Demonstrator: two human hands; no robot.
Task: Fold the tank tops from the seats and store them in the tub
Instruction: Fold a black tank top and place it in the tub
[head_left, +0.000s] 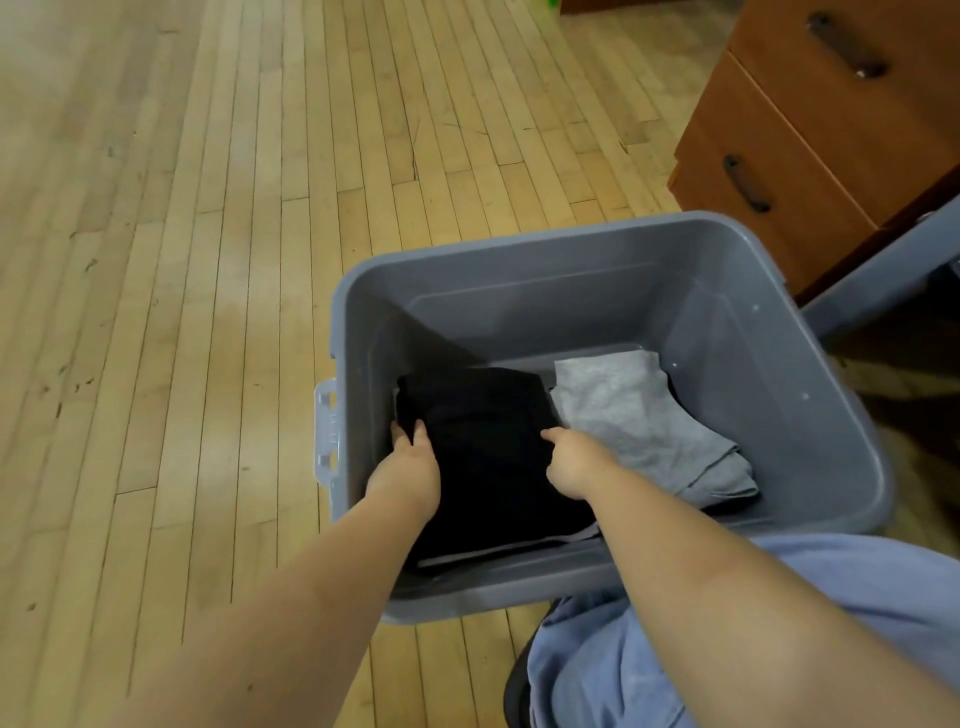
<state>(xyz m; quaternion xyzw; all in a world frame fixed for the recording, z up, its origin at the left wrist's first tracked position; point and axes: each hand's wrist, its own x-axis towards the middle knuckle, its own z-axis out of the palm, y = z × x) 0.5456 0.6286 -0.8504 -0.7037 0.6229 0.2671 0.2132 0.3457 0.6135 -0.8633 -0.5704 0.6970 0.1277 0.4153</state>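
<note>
A grey plastic tub (769, 364) stands on the wooden floor in front of me. Inside it lies a folded black tank top (493, 441) on the left, and a folded grey tank top (639, 415) lies beside it on the right. Both my arms reach down into the tub. My left hand (408, 465) grips the black top's left edge, thumb on top. My right hand (574, 460) holds the black top's right edge, its fingers tucked under the fabric next to the grey top.
A brown wooden drawer cabinet (831, 130) stands at the upper right behind the tub. A grey bar or lid edge (878, 270) leans beside it. Light blue fabric (675, 649) covers my lap at the bottom right. Wooden floor (208, 260) stretches to the left.
</note>
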